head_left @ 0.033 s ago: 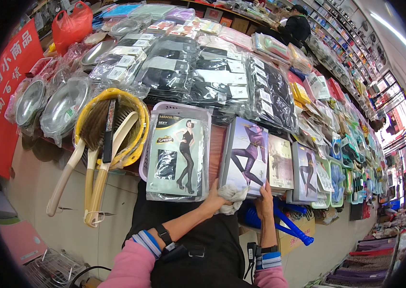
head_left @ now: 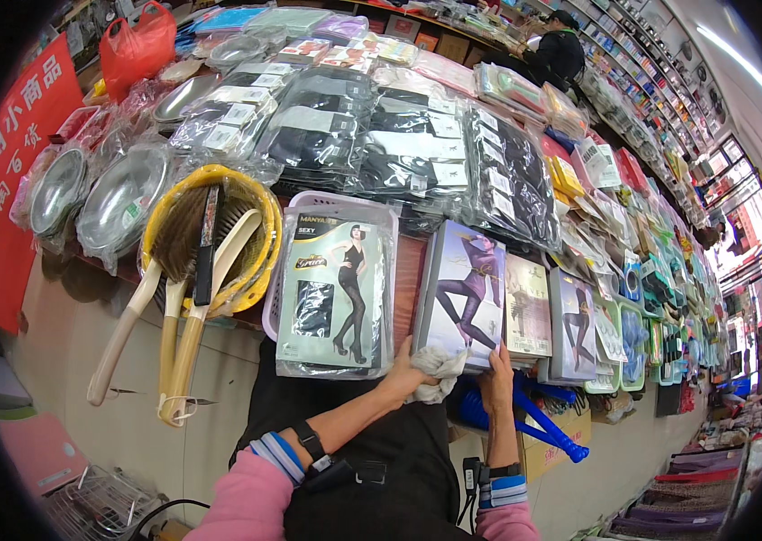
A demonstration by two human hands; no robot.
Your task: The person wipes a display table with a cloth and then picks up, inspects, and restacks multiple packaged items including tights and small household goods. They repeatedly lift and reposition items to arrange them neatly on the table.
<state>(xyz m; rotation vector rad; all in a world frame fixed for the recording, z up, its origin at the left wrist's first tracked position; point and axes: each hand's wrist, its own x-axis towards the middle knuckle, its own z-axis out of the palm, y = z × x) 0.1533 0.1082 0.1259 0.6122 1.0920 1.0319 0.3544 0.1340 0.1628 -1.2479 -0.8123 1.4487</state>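
Observation:
A flat box of tights (head_left: 459, 288) with a purple-clad figure on its front lies at the table's near edge. Bunched in my left hand (head_left: 406, 370) is a greyish-white cloth (head_left: 440, 368), pressed near the box's lower left corner. My right hand (head_left: 495, 383) grips the lower right edge of the same box, its fingers on the side. Left of my hands, a plastic-wrapped pack of black tights (head_left: 331, 293) lies on a lilac basket (head_left: 345, 200). To the right are a pale beige box (head_left: 526, 307) and another grey tights box (head_left: 572, 329).
A yellow basket (head_left: 270, 248) of long-handled brushes (head_left: 187, 356) juts over the front edge at left. Wrapped metal bowls (head_left: 125, 194) and stacks of bagged dark garments (head_left: 413, 135) fill the table behind. Blue plastic tubes (head_left: 548, 428) stick out below my right hand. A person (head_left: 559, 52) is at the back.

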